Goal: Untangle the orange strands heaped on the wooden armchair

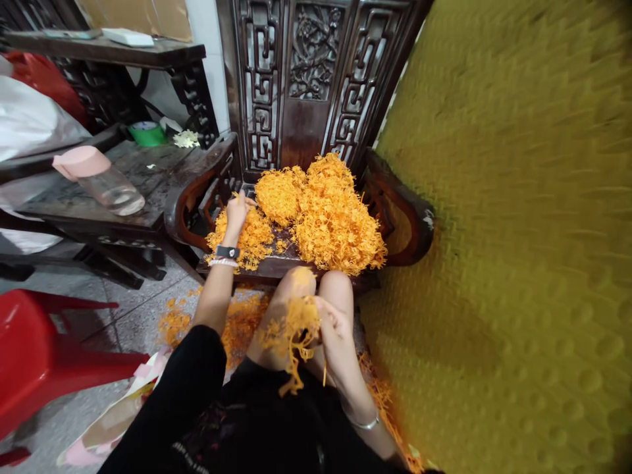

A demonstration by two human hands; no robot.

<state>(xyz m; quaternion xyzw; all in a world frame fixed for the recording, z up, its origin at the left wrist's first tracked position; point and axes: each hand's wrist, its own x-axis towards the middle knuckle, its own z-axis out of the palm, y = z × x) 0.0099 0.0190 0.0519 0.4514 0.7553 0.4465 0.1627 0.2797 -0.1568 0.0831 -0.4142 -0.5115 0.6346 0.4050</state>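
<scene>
My right hand (336,330) is above my lap, its fingers closed on a dangling bunch of frilly orange strands (299,322) that look like artificial flower parts. A thin orange stem hangs below that hand. Farther forward, my left hand (237,214) is over a loose orange heap (254,240) on the left of the chair seat. A small orange piece shows at its fingertips, which look pinched. Beside it on the seat lie a rounded orange clump (281,195) and a larger orange pile (338,224) to the right.
The dark carved wooden chair (422,230) has curved arms. To the left, a wooden table (168,161) holds a pink-lidded bottle (106,181) and green tape (148,133). A red stool (29,355) stands at lower left. Orange scraps (175,322) litter the floor. A textured yellow surface (518,230) rises at right.
</scene>
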